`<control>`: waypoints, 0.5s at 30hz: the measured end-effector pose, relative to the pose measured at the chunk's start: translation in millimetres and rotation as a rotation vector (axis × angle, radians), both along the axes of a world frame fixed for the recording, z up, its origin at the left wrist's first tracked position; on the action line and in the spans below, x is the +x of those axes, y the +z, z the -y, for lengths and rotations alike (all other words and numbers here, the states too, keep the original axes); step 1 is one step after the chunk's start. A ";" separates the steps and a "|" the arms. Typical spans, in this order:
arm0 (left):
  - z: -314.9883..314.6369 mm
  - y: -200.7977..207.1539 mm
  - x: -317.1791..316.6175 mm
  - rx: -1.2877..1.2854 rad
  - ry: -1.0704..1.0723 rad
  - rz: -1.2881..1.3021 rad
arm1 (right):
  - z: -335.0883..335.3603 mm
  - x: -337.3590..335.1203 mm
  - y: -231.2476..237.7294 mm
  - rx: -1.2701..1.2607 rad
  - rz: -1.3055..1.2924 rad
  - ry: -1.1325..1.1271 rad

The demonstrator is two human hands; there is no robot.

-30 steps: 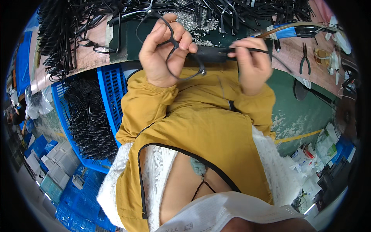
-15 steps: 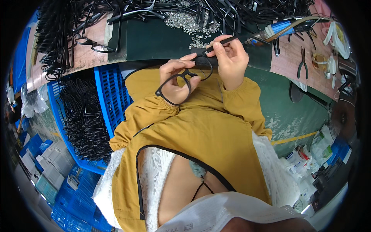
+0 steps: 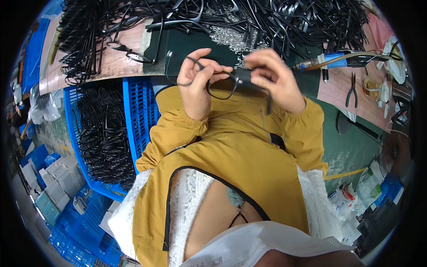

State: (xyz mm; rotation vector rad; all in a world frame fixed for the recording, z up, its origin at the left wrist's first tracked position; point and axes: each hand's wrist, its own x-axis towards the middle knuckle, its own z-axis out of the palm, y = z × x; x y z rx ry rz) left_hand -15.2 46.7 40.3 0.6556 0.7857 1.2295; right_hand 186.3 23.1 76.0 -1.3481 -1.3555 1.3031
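Note:
My left hand [image 3: 196,82] is closed on a black eyeglass frame [image 3: 222,97], its fingers and thumb pinching it near the bridge. One rim circles below the fingertips; the other is partly behind the hand. A dark temple arm [image 3: 268,103], smeared by motion, hangs at the frame's right side below my right hand [image 3: 278,80]. The right fingers are bent and blurred, close to the frame's right end; whether they hold anything does not show. Just beyond the hands lies a heap of small silver metal pieces [image 3: 229,39] on the dark mat [image 3: 182,42].
Black temple arms [image 3: 307,26] pile up along the table's back. Another eyeglass frame [image 3: 138,57] lies at left. Pliers [image 3: 352,91] and a blue-handled tool [image 3: 336,60] lie at right. A blue crate [image 3: 133,115] full of black frames stands below the table's left side.
The right hand has let go of the temple arm it pinched, which now hangs at the frame's side. The left hand has turned, tilting the frame.

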 end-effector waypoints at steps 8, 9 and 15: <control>-14.1 -1.0 -13.2 -0.079 -0.174 -0.190 | -161.9 -44.4 8.5 0.860 0.787 -0.065; -13.2 -1.8 -12.9 -0.051 -0.188 -0.212 | -169.9 -46.5 8.9 0.897 0.766 -0.121; -15.8 0.0 -13.6 -0.062 -0.212 -0.260 | -213.9 -53.6 15.3 1.074 0.868 -0.191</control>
